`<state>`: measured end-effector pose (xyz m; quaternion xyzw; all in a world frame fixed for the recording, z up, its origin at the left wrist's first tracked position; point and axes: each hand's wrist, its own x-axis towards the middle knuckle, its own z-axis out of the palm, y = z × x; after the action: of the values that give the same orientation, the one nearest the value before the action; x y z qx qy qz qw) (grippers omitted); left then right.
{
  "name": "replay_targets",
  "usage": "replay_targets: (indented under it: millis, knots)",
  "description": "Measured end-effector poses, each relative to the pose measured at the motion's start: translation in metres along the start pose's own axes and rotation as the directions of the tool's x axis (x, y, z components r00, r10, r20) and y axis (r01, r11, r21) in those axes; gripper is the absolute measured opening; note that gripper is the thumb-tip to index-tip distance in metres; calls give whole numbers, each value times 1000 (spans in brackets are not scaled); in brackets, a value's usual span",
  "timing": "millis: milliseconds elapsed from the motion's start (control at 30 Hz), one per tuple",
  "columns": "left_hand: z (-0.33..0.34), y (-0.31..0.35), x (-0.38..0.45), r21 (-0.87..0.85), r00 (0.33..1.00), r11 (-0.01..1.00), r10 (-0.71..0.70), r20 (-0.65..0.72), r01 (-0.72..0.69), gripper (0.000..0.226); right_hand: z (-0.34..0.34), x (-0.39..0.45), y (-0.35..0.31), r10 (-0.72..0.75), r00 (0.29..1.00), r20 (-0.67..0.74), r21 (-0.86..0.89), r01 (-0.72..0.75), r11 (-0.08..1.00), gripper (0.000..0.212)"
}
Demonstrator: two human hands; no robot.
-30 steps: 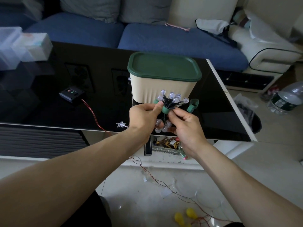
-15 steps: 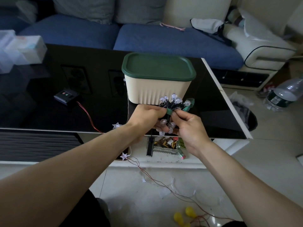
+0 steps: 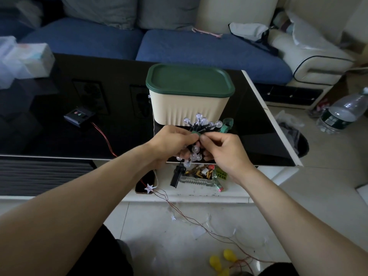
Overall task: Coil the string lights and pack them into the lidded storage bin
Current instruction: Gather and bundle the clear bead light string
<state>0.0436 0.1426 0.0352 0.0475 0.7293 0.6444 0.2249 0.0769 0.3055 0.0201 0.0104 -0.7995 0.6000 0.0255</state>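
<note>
Both hands, left (image 3: 171, 142) and right (image 3: 225, 150), pinched the bundled lights (image 3: 199, 134) at a green tie (image 3: 196, 133), above the bench (image 3: 59, 136) edge, just before the bin (image 3: 187, 108), whose green lid (image 3: 189, 80) was on. A control box (image 3: 78, 116) with red wire (image 3: 103, 136) lay left; a bottle (image 3: 342, 114) lay on the floor.

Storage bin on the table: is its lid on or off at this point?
On. The green lid sits flat over the cream storage bin, its rim covering the top edge all round. Whether it is snapped tight cannot be told.
</note>
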Motion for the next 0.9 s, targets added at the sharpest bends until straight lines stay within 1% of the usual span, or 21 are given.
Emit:
replay_targets:
  millis: [67,133,300,400,500,567,633,700,800,900]
  knots:
    - [-3,2,-1,-39,1000,999,4,20,-3,20,-3,1,-3,-28,1000,-4,-45,28,999,14]
    - [-5,3,-2,-58,999,998,13,32,-11,24,-5,2,-7,-46,999,27,-110,49,993,9]
    - [-10,3,1,-10,999,999,32,28,-31,18,-5,-1,-16,37,990,136,-184,-12,983,26]
    - [-11,2,4,30,999,998,46,-13,-46,18,-6,-4,-18,25,987,157,-260,17,966,34]
    - [-5,1,4,130,996,989,79,-47,-72,22,-10,-6,-16,3,985,171,-263,43,964,36]
    - [0,2,4,165,987,980,130,-99,-113,16,-11,-5,-15,-19,990,137,-270,55,961,37]
    - [4,5,5,147,968,973,202,-147,-180,10,-9,-1,-15,-45,996,76,-226,61,972,35]
    - [6,6,6,113,951,965,253,-177,-236,11,-7,1,-17,-68,997,37,-187,74,980,32]
    - [7,6,6,113,940,958,281,-195,-263,16,-6,1,-17,-131,991,13,-257,130,958,31]
    - [9,7,2,128,930,948,312,-195,-292,16,-5,-1,-15,-198,980,-29,-306,180,935,33]
